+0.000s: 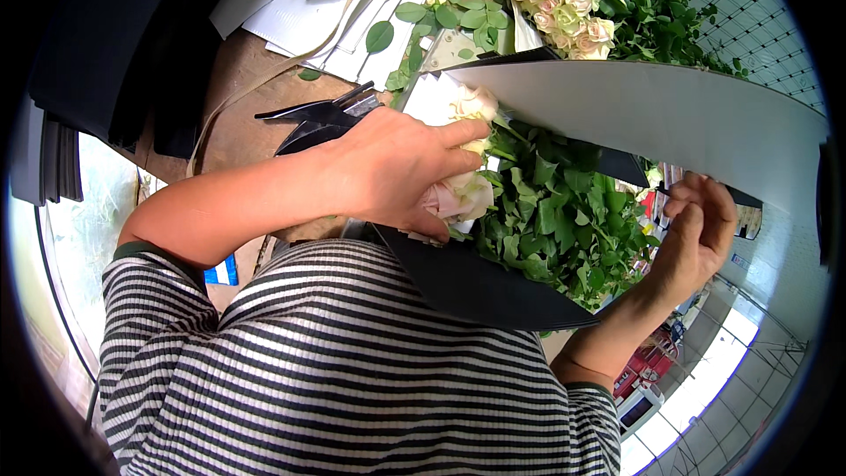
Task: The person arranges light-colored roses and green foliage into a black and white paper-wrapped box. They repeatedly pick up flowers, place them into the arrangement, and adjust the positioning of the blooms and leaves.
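My left hand [388, 167] is closed over pale pink and cream roses [463, 197], its fingers spread across their heads and the thumb below. The roses' green leafy stems [564, 211] stretch to the right. A dark wrapping sheet [476, 286] lies under them against my striped shirt. Beyond the bunch, a large sheet with a pale grey face [652, 106] stands curved. My right hand [701, 234] has its fingers curled in a pinch beside the lower edge of that pale sheet, near the stem end. What its fingertips hold is hidden.
A black-handled tool [313, 121] lies on the brown table [242, 79] by my left wrist. A beige strap [264, 75] runs across it. White sheets [326, 26], loose leaves and more roses [564, 9] lie farther back. Dark stacked sheets [97, 44] stand at the left.
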Tool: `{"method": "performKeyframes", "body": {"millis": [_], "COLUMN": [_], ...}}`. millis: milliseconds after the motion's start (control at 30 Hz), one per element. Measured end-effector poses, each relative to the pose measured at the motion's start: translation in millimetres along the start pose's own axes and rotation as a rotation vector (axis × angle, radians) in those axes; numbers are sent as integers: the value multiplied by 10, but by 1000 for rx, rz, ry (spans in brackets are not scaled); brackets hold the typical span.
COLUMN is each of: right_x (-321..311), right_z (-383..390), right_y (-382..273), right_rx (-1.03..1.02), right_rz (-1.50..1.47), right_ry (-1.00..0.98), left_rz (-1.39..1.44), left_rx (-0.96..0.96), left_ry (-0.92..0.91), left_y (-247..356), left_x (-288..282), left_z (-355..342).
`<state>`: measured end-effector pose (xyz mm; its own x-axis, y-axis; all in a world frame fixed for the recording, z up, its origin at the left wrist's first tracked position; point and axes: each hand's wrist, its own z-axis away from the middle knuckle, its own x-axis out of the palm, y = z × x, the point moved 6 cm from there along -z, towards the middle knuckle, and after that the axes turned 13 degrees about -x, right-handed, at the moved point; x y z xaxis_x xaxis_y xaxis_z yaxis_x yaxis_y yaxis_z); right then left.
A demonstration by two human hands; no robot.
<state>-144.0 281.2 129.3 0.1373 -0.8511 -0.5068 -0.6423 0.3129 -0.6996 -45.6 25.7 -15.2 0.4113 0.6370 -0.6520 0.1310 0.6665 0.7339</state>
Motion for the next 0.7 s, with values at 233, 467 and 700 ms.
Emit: {"method": "performKeyframes", "body": {"millis": [233, 467, 700], "right_x": [-226, 733, 1230], "right_z": [-465, 74, 745], "right_y": [-137, -548, -182], "right_rx": [-123, 258, -135], "right_rz": [-229, -225, -429], "right_ry": [115, -875, -1128], "left_rz": [23, 33, 612], "left_rx": [58, -21, -39], "left_ry": [31, 12, 66], "left_y": [-7, -73, -366], "left_x": [21, 81, 56], "left_z": [-26, -12, 151]}}
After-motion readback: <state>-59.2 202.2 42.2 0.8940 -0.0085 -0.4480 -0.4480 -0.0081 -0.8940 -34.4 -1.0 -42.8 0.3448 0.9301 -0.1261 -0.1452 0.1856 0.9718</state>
